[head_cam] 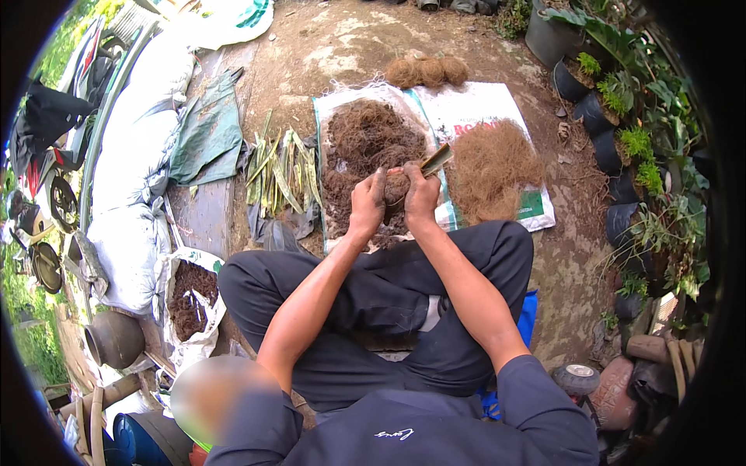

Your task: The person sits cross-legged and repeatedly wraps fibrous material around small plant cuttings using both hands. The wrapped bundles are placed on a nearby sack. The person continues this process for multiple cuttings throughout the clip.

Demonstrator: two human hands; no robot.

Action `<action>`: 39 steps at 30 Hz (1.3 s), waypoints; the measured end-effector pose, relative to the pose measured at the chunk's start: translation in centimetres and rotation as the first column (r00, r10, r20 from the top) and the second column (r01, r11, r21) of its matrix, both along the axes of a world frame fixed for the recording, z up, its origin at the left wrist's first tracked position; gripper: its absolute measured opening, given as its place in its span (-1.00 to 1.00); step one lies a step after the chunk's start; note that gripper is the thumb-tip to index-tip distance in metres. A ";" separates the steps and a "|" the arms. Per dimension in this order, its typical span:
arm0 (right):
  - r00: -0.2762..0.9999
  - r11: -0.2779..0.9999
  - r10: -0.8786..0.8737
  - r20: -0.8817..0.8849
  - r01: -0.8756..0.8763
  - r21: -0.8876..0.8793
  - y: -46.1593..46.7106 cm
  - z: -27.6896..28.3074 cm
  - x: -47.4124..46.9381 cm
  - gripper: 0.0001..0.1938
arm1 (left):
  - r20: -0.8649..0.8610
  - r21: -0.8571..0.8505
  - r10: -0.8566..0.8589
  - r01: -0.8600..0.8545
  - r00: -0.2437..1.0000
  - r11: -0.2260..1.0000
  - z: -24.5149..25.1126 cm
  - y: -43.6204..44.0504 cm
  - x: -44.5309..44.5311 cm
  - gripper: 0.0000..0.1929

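Observation:
My left hand (pixel 368 201) and my right hand (pixel 422 195) are close together over a flattened white sack (pixel 495 99). Between them they grip a small bundle of brown fibre and soil (pixel 396 187). A strip of green leaf (pixel 437 160) sticks out past my right hand, pinched in its fingers. Dark soil mixed with fibre (pixel 367 131) is heaped on the sack's left part, just beyond my hands. A loose pile of light brown fibre (pixel 492 169) lies to the right. Several round fibre balls (pixel 431 72) sit in a row at the sack's far edge.
Long green leaf strips (pixel 282 172) lie left of the sack, beside a green cloth (pixel 210 131). An open bag of dark soil (pixel 189 297) stands near my left knee. Full white sacks (pixel 131 233) line the left side; potted plants in black bags (pixel 600 145) line the right.

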State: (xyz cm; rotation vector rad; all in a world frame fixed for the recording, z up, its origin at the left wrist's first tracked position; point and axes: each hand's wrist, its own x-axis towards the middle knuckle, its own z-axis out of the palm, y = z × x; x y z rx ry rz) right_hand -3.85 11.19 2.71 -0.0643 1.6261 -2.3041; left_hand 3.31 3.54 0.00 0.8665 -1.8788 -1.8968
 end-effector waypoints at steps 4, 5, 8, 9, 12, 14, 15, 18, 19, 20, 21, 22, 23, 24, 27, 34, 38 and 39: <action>0.976 0.976 0.204 0.069 -0.209 0.068 -0.1 0.0 -0.2 -0.75 | -0.081 0.452 0.031 0.009 0.996 0.892 0.3 -1.0 0.0 -0.50; 0.959 0.962 0.272 -0.074 -0.274 -0.012 0.0 0.1 -0.3 -0.75 | -0.085 0.628 0.047 0.017 0.995 0.778 0.6 -0.9 0.1 -0.51; 0.911 0.914 0.350 -0.220 -0.384 -0.134 0.3 0.3 -0.4 -0.82 | -0.072 0.684 -0.041 0.080 0.997 0.725 1.4 -1.0 0.4 -0.56; 0.926 0.926 0.332 -0.182 -0.356 -0.124 0.4 0.4 -0.2 -0.84 | -0.077 0.700 -0.033 0.078 0.996 0.710 1.6 -0.9 0.5 -0.57; 0.963 0.963 0.266 -0.038 -0.267 -0.040 0.6 0.3 0.7 -0.91 | 0.129 0.669 -0.026 -0.068 0.991 0.740 1.4 -0.3 0.8 -0.54; 0.982 0.976 0.175 -0.063 -0.182 -0.116 0.5 0.0 1.0 -0.91 | 0.097 0.685 -0.017 -0.055 0.995 0.726 0.8 -0.3 0.7 -0.39; 0.991 0.982 0.121 -0.058 -0.128 -0.139 0.4 -0.1 1.0 -0.91 | 0.010 0.594 -0.001 -0.005 1.000 0.804 0.4 -0.2 0.5 -0.37; 0.999 0.995 0.029 -0.043 -0.033 -0.098 0.0 -0.7 1.1 -0.84 | -0.149 0.218 0.048 -0.014 0.988 0.976 -0.8 0.4 -0.3 -0.34; 0.996 0.996 0.012 -0.089 -0.021 -0.092 -0.1 -0.9 1.3 -0.81 | -0.201 0.193 0.069 -0.030 0.977 0.981 -1.0 0.5 -0.3 -0.37; 0.990 1.000 0.009 -0.140 -0.005 0.029 -0.2 -1.1 1.7 -0.74 | -0.178 0.187 0.071 -0.037 0.982 0.982 -1.1 0.6 -0.1 -0.40; 0.975 0.979 0.027 -0.222 0.019 0.204 0.0 -1.2 2.3 -0.72 | -0.115 0.203 0.082 -0.057 0.990 0.978 -1.1 0.6 0.1 -0.43; 0.970 0.975 -0.003 -0.243 0.056 0.213 -0.1 -1.2 2.8 -0.73 | -0.204 0.208 0.073 -0.030 0.976 0.978 -0.9 0.6 0.4 -0.49; 0.966 0.967 -0.038 -0.254 0.100 0.235 -0.1 -1.1 3.2 -0.73 | -0.226 0.251 0.036 0.022 0.973 0.968 -0.6 0.3 0.5 -0.53; 0.963 0.974 0.009 -0.268 0.052 0.218 0.0 -0.9 3.5 -0.74 | -0.211 0.252 0.006 0.048 0.977 0.967 -0.2 0.1 0.8 -0.53; 0.940 0.988 0.145 -0.309 -0.121 0.098 0.4 0.1 3.0 -0.77 | -0.139 0.377 -0.084 0.131 0.987 0.917 1.3 -0.8 1.4 -0.54; 0.897 0.963 0.230 -0.378 -0.266 -0.043 1.3 1.4 1.2 -0.86 | -0.039 0.384 -0.245 0.241 0.969 0.892 1.9 -0.8 1.3 -0.62; 0.992 0.992 0.055 -0.116 -0.067 -0.107 0.7 1.9 2.5 -0.87 | -0.221 0.441 -0.156 0.241 0.963 0.864 0.6 -0.2 0.5 -0.50; 0.991 0.991 0.084 -0.108 -0.094 -0.099 0.6 2.1 2.5 -0.88 | -0.213 0.574 -0.107 0.213 0.971 0.791 0.3 -0.2 0.3 -0.52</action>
